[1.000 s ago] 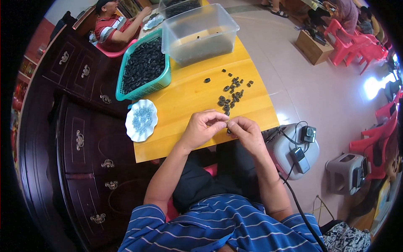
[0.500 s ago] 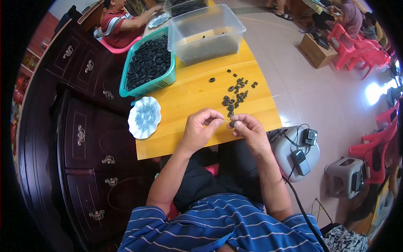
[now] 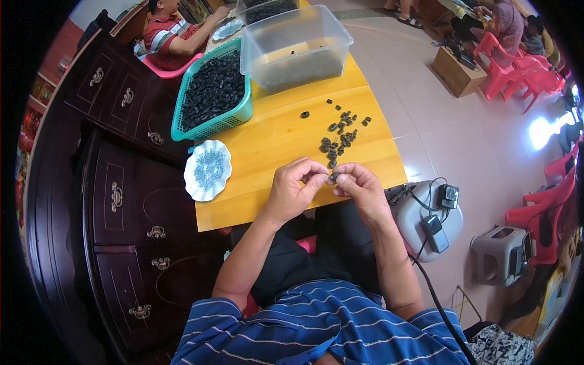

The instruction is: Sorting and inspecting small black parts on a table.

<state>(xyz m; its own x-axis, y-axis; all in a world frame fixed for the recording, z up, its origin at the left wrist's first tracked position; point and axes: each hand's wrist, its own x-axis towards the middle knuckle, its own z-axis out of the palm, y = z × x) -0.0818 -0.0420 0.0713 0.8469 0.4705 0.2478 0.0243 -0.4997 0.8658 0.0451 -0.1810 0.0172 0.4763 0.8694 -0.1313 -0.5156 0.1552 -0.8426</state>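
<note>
My left hand (image 3: pixel 293 190) and my right hand (image 3: pixel 363 191) meet over the near edge of the yellow wooden table. Right thumb and fingers grip a small black part (image 3: pixel 334 176), its exact shape partly covered. The left thumb and forefinger are pinched together against it; whatever they hold is hidden now. Just beyond my fingertips lie several loose black ring-like parts (image 3: pixel 341 137), scattered on the tabletop (image 3: pixel 274 140). To the left, a white wavy-rimmed plate (image 3: pixel 191 180) carries many tiny, pale bluish pieces (image 3: pixel 210 170).
A green basket (image 3: pixel 213 126) full of black parts and a clear plastic bin (image 3: pixel 298 74) stand farther back. Dark drawers (image 3: pixel 121 201) line the left. A person (image 3: pixel 176 36) sits at the far left. Devices with cables lie on a grey stool (image 3: pixel 420 246) at right.
My left fingertips have closed in on the black part in my right hand. The tiny shiny piece at the left fingertips no longer shows.
</note>
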